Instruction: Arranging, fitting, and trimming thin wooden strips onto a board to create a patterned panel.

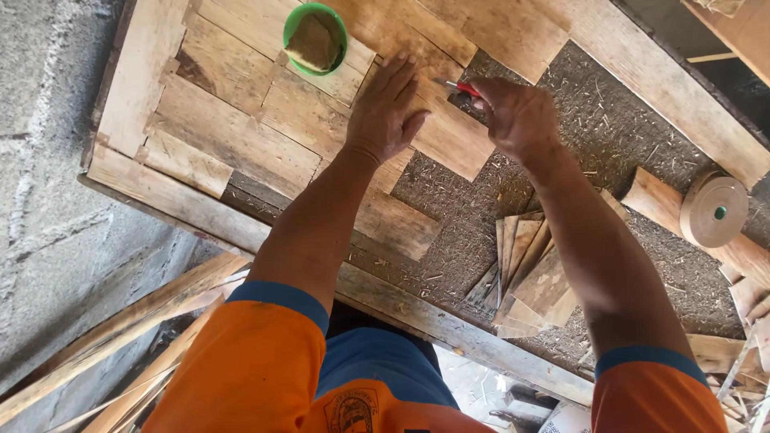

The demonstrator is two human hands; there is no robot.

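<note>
Left hand [387, 108] lies flat, fingers spread, on a veneer piece [449, 132]. Right hand [517, 116] grips a red-handled tool [459, 87] against it.

Left hand [387, 112] flat, fingers spread; right hand [513, 116] curled in a grip, both arms outstretched

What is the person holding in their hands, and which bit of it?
The right hand grips a small red-handled tool by its handle; only the red end shows. The left hand holds nothing; it presses flat on a thin wood sheet.
</note>
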